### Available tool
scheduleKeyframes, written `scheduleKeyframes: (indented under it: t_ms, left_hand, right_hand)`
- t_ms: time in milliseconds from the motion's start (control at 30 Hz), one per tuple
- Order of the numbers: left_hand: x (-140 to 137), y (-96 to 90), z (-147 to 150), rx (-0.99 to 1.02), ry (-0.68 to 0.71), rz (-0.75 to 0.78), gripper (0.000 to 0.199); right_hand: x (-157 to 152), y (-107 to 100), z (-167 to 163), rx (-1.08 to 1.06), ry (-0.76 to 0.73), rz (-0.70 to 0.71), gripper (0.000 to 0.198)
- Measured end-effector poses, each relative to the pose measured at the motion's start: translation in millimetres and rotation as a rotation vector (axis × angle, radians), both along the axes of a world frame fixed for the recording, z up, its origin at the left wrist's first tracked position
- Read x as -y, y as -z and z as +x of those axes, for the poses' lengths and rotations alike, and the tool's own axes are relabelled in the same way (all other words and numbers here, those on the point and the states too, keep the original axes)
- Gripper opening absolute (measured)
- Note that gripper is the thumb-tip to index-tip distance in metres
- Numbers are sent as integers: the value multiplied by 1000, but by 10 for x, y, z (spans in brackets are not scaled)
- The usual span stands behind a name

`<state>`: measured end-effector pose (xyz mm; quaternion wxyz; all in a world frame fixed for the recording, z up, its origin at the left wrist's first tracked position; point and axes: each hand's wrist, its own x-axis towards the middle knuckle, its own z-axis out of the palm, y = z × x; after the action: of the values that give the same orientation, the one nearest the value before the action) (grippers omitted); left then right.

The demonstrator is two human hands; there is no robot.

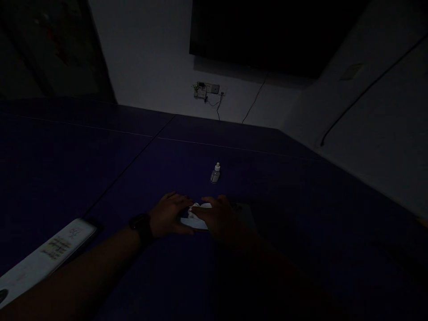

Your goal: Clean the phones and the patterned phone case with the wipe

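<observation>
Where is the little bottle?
The small dropper bottle stands on the dark blue table, just beyond both hands, near the middle of the head view.

matt table, crumpled white cloth, plastic bottle

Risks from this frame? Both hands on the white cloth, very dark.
1. Dim scene: the white cloth under the left hand and right hand is barely readable, so slips may go unseen.
2. The small dropper bottle stands upright just beyond the hands; a forward sweep might tip it.
3. The flat device under the cloth could slide on the table.
</observation>
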<state>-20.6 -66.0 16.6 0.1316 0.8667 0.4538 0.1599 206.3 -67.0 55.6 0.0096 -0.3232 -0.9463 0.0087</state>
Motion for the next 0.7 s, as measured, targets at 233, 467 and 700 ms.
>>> scheduleKeyframes:
  t_ms: [233, 467, 700]
  left_hand:
    - [16, -18, -1, -1, -3, -9, 81]
    - [13, -36, 9, -5, -4, -8, 80]
    - [11, -20, 12, -10, -24, -14, 83]
  right_hand:
    - [16, -240, 305, 192, 191, 9, 32]
    - [4, -88, 183, 116, 80, -58, 45]
    - [13, 53, 66, 7, -80, -95, 46]
